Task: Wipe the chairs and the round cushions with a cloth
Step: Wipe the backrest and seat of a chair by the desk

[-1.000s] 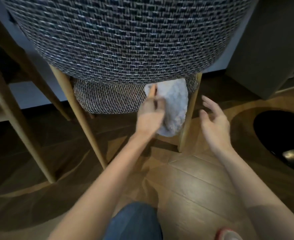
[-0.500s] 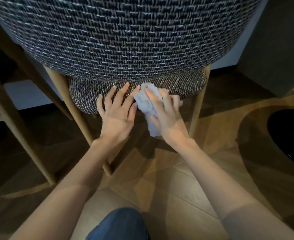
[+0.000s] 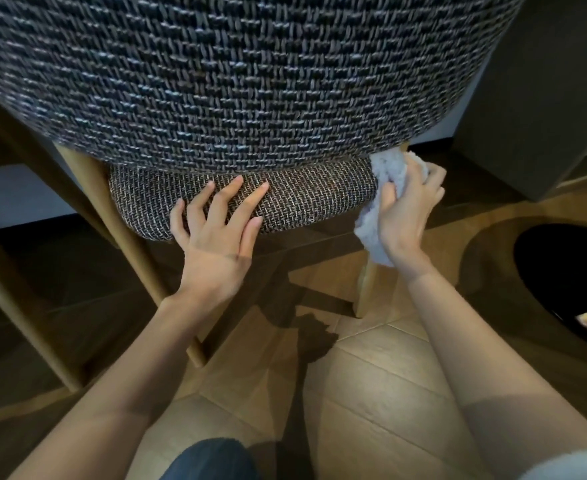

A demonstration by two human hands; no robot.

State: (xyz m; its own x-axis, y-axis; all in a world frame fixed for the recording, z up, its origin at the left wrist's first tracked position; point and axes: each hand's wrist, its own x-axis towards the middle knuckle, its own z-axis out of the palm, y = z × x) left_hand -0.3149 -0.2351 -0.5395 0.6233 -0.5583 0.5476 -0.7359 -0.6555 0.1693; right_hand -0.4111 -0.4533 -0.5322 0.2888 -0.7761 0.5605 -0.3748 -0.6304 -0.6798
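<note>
Mid-wipe on the seat cushion (image 3: 319, 195): right grip (image 3: 406, 220) curled round the fluffy cloth (image 3: 389, 168) at the cushion's end, left grip (image 3: 215, 237) splayed flat bracing it, next I'd probably sweep across toward the left one.

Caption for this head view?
A cloth gripped in the right hand touches the seat cushion; the left hand rests flat on it.

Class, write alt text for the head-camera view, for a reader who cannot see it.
A person's right hand grips a white cloth against the right edge of a woven seat cushion, while the left hand rests flat on its front. The chair's rounded backrest fills the top.
</note>
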